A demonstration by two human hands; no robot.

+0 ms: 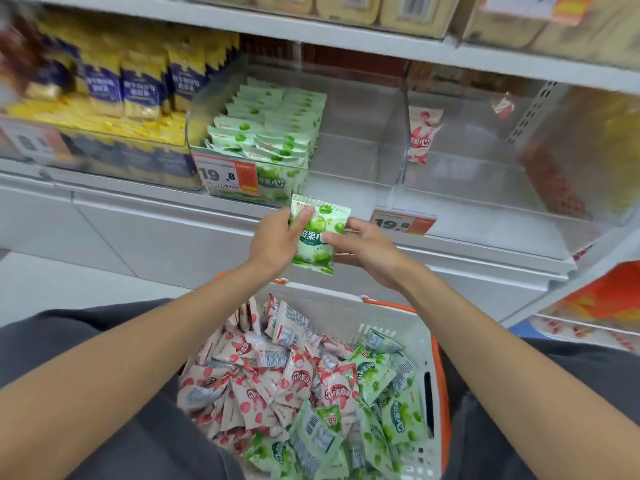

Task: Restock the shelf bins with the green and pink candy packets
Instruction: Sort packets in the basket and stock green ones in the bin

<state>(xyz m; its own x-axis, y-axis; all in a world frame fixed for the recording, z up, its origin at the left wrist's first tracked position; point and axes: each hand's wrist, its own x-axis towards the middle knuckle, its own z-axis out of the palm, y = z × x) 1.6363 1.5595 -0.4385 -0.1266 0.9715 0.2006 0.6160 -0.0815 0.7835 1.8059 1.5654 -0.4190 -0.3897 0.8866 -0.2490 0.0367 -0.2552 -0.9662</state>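
Okay, both hands on one green packet [316,237], upright over the basket's [346,304] far rim, just before the shelf's [166,211] front edge. Left hand [273,241] grips its left edge, thumb on front. Right hand [363,245] pinches the right edge. Green stack [266,133] fills the clear bin's [363,133] left side. Pink packet [423,133] stands against the next bin's [485,157] left wall.

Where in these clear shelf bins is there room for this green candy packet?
The clear plastic bin is bare in its right half, between the stacked green packets and its right wall. So is the neighbouring clear bin right of its lone pink packet. The green side is crowded.
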